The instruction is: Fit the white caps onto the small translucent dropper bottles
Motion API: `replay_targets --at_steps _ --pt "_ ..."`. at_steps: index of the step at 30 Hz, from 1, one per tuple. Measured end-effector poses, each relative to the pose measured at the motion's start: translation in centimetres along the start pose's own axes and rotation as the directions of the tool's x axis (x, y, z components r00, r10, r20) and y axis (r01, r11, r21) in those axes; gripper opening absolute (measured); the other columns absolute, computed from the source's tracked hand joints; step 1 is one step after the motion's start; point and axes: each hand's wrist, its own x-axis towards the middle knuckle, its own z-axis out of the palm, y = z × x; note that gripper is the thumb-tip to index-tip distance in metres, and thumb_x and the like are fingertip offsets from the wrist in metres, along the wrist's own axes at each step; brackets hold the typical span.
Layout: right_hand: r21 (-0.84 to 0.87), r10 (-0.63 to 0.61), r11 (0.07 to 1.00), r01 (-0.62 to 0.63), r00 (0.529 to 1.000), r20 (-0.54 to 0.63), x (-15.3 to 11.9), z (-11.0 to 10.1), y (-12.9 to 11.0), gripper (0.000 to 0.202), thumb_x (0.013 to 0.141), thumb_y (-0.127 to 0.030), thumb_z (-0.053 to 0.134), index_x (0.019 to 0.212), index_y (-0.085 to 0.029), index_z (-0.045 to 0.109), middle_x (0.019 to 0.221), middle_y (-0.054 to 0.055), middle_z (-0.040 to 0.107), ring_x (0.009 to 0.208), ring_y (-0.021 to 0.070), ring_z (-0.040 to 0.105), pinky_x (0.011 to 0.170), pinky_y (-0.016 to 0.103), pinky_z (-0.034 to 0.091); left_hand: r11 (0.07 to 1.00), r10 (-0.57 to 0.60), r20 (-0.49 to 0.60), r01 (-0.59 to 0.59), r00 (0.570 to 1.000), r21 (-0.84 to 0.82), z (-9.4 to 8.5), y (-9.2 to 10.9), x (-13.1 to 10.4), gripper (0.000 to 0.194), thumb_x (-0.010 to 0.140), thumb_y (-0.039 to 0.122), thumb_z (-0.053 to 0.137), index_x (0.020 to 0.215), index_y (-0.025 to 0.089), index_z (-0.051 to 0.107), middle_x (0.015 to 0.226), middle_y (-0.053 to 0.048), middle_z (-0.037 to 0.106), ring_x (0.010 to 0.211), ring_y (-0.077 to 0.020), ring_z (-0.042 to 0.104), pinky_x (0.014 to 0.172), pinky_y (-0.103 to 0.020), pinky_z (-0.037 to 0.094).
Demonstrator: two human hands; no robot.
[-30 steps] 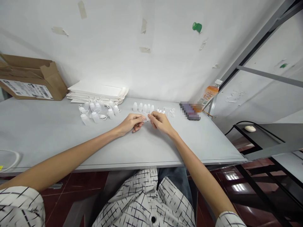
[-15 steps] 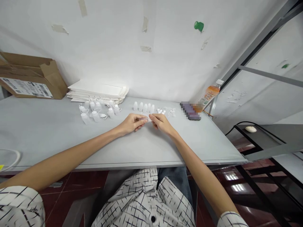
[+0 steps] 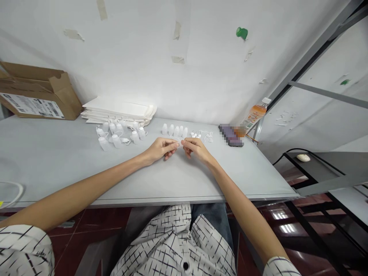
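Above the middle of the table, my left hand (image 3: pixel 163 148) pinches a small translucent white plastic piece (image 3: pixel 180 143) between thumb and fingers. Opposite it, the thumb and fingertips of my right hand (image 3: pixel 196 148) are closed at the other end of that piece. Fingers cover most of it, so its exact shape cannot be made out. Just behind my hands stands a row of small white plastic bottles (image 3: pixel 176 130) without caps. Small white caps (image 3: pixel 196 135) and thin white straps (image 3: pixel 207 135) lie to their right.
Several capped bottles with strap loops (image 3: pixel 116 141) stand at the left, before a stack of white paper envelopes (image 3: pixel 115 108). A cardboard box (image 3: pixel 43 92) is at far left. A phone (image 3: pixel 230 135) and an orange drink bottle (image 3: pixel 253 117) are at right, by the wall.
The fingers have shifted slightly around the white piece, and less of it shows between the fingertips. The bottles and other things on the table stay in place.
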Motion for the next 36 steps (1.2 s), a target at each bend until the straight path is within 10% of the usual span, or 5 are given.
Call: replay_targets --at_steps 9,20,36 --pt "0.005 0.042 0.999 -0.042 0.999 0.001 -0.2 0.3 -0.3 0.045 0.088 -0.046 0.056 0.055 -0.02 0.04 0.05 -0.005 0.039 0.038 0.0079 0.042 0.045 0.026 0.032 0.99 0.044 -0.091 -0.032 0.995 0.137 0.0 0.2 -0.1 0.035 0.081 0.04 0.067 0.096 0.009 0.068 0.056 0.004 0.048 0.048 -0.007 0.045 0.046 -0.021 0.04" --pt "-0.076 0.0 0.997 -0.004 0.999 -0.052 0.2 0.2 0.4 0.042 0.09 -0.049 0.055 0.062 -0.019 0.045 0.054 -0.004 0.046 0.04 0.0082 0.045 0.041 0.024 0.034 1.0 0.0 -0.05 0.001 0.999 0.028 0.2 0.2 -0.1 0.038 0.083 0.047 0.065 0.07 0.012 0.06 0.059 0.001 0.049 0.047 -0.0067 0.045 0.041 -0.021 0.039" --pt "-0.059 -0.009 0.998 0.001 0.99 -0.138 0.3 0.1 0.4 0.045 0.091 -0.054 0.051 0.062 -0.02 0.044 0.05 -0.007 0.036 0.036 0.0064 0.036 0.037 0.023 0.031 0.922 0.173 -0.168 -0.099 0.97 0.375 0.6 -0.3 -0.3 0.044 0.085 0.043 0.06 0.111 0.009 0.07 0.062 0.0 0.06 0.052 -0.0118 0.053 0.055 -0.024 0.045"
